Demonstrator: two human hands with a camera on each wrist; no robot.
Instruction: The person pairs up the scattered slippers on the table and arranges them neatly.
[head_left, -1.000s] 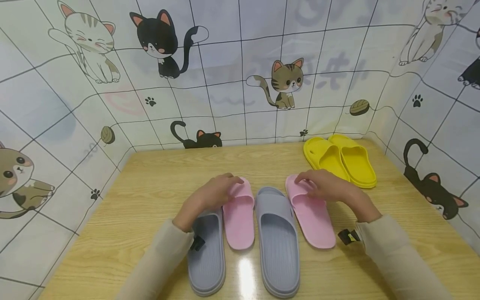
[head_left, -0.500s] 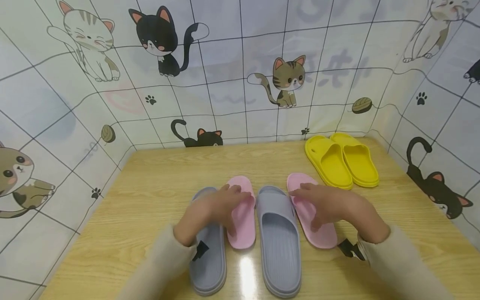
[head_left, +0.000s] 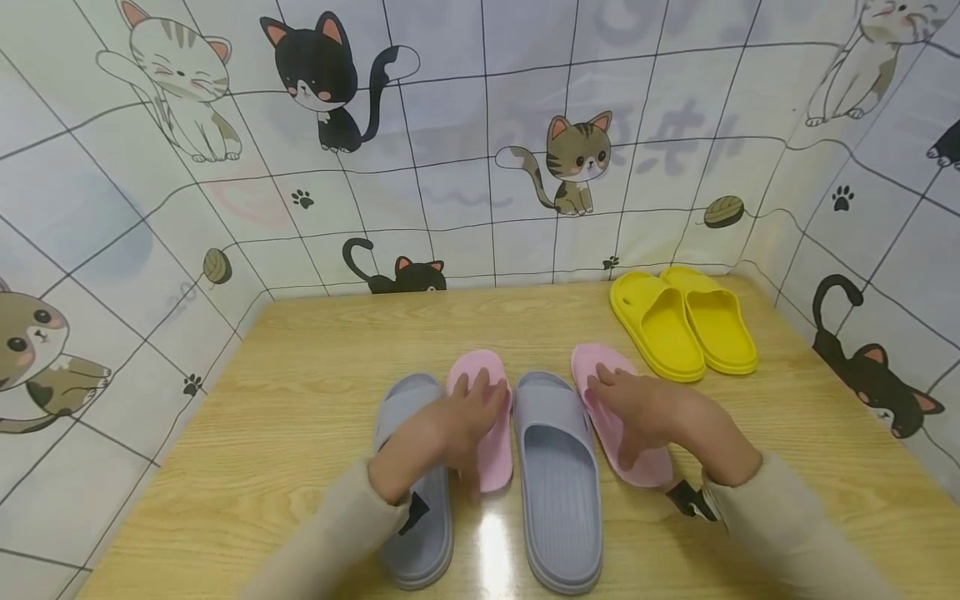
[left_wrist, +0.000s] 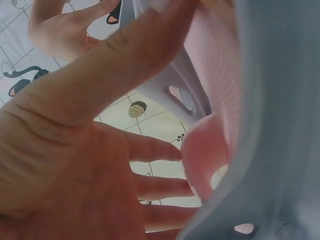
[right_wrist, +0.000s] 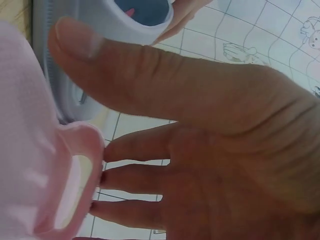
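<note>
In the head view, my left hand (head_left: 467, 423) lies over the left pink slipper (head_left: 497, 462) with its fingers spread. The left wrist view shows straight fingertips touching its pink strap (left_wrist: 200, 150), with the thumb out over the slipper. My right hand (head_left: 647, 408) is over the right pink slipper (head_left: 654, 470), which lies at an angle. In the right wrist view, its straight fingertips meet the edge of that strap (right_wrist: 92, 160). A left grey slipper (head_left: 408, 398) lies partly under my left wrist; a right grey slipper (head_left: 561, 508) lies between the pink ones.
A pair of yellow slippers (head_left: 726, 329) stands side by side at the back right of the wooden tabletop (head_left: 315, 333). Cat-printed walls (head_left: 450, 183) enclose the table at the back and both sides.
Both hands have come back from the pink slippers' toe ends to their middles, and the fingers have spread. The left pink slipper has shifted slightly. The grey and yellow slippers stay in place.
</note>
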